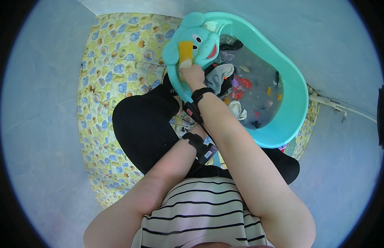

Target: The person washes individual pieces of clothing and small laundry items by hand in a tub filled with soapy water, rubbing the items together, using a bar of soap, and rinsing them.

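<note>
At the left rim of the turquoise baby bathtub (297,111), my right hand (193,76) is closed on a small whitish piece that looks like a bar of soap (185,64). This piece meets the lower end of a flat yellow block (186,50), which lies on the tub's animal-shaped headrest (191,31). My left hand (200,130) is low beside the tub, mostly behind my right forearm, so its fingers are hidden. In the cloudy water (262,66) are a grey cloth (219,76), a white cloth (238,110), and dark and red pieces (243,82).
My legs in black trousers (138,124) are spread around the tub's near end. Yellow pebble-patterned tiles (117,62) cover the floor. Blue walls stand on both sides, and a white pipe (344,107) runs along the right one. Both wrists carry strapped black devices (206,153).
</note>
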Tool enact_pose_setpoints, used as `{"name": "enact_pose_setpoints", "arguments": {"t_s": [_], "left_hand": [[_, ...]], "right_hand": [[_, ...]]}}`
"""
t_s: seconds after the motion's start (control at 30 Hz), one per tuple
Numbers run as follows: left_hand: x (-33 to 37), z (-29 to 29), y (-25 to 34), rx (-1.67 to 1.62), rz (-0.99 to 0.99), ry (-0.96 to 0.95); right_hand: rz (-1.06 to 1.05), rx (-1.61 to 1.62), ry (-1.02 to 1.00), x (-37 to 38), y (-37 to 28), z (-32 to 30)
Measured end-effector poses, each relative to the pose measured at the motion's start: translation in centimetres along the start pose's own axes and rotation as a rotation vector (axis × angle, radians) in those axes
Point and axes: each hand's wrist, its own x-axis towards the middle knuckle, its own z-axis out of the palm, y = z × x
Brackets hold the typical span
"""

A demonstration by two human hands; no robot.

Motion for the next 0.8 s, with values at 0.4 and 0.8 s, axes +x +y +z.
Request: {"name": "enact_pose_setpoints", "arguments": {"t_s": [0.4,0.8], "left_hand": [[1.2,1.6,0.2,-0.070,0.086,-0.044],[-5.4,7.4,5.6,-0.486,0.199,-0.452]], "right_hand": [[0.077,0.978,-0.597,0.9,2.2,-3.8],[-0.352,0.579,-0.398,-8.7,9.9,-20.6]]}}
